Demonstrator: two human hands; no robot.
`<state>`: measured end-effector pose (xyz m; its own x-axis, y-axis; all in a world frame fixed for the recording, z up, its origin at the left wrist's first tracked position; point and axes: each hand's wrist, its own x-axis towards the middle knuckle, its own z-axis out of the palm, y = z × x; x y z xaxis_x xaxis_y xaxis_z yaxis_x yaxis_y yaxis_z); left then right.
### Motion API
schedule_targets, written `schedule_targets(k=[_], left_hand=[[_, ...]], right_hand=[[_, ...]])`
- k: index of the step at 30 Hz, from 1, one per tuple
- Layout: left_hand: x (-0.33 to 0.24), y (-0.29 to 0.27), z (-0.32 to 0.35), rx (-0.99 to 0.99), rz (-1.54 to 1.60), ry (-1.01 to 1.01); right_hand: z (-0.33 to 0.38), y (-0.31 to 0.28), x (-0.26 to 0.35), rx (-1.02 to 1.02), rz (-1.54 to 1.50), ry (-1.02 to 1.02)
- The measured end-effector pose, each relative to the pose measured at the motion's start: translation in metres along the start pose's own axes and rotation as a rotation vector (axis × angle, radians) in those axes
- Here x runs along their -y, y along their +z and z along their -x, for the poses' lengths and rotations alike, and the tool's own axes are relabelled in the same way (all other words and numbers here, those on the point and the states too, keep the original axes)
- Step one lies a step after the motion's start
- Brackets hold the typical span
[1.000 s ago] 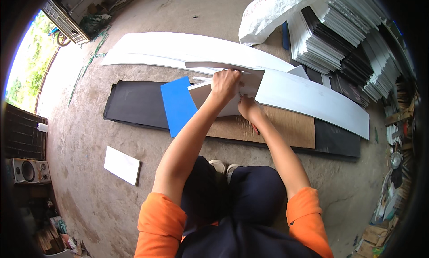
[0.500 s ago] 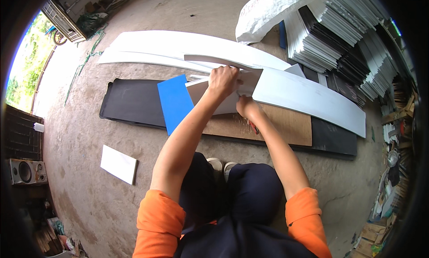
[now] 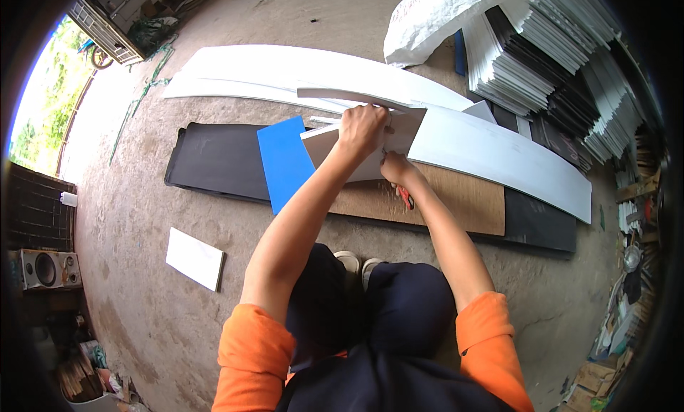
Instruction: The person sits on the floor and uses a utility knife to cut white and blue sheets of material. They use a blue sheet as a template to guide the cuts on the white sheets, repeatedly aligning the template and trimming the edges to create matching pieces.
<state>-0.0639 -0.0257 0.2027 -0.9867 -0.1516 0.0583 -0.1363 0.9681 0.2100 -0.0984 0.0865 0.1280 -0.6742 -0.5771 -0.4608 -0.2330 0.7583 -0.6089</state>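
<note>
The left hand (image 3: 362, 127) is closed down flat on a white sheet (image 3: 356, 152), which lies on the brown board (image 3: 456, 198) just right of the blue sheet (image 3: 285, 162), with its long side running left to right. The right hand (image 3: 396, 171) is nearer to the person, touching the sheet's near edge. It is closed around a red-handled cutter (image 3: 405, 196), and both arms reach out far from the body.
</note>
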Motion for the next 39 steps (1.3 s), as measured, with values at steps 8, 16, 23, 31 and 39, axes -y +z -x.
schedule_targets(k=[8, 16, 23, 31, 39], left_hand=[[-0.012, 0.006, 0.001, -0.108, -0.002, -0.003], [-0.005, 0.009, 0.004, -0.148, 0.0, 0.069], [-0.012, 0.003, 0.006, -0.216, -0.001, 0.072], [-0.008, 0.006, 0.002, -0.195, 0.003, 0.075], [-0.006, 0.016, -0.001, -0.239, -0.033, 0.065]], right_hand=[[-0.007, 0.012, -0.032, -0.188, 0.226, -0.164], [0.016, -0.015, 0.004, 0.11, 0.057, 0.135], [-0.006, 0.011, -0.014, -0.051, 0.092, 0.037], [-0.021, 0.019, -0.028, 0.047, 0.051, 0.081], [-0.005, 0.018, -0.023, -0.026, 0.017, 0.085]])
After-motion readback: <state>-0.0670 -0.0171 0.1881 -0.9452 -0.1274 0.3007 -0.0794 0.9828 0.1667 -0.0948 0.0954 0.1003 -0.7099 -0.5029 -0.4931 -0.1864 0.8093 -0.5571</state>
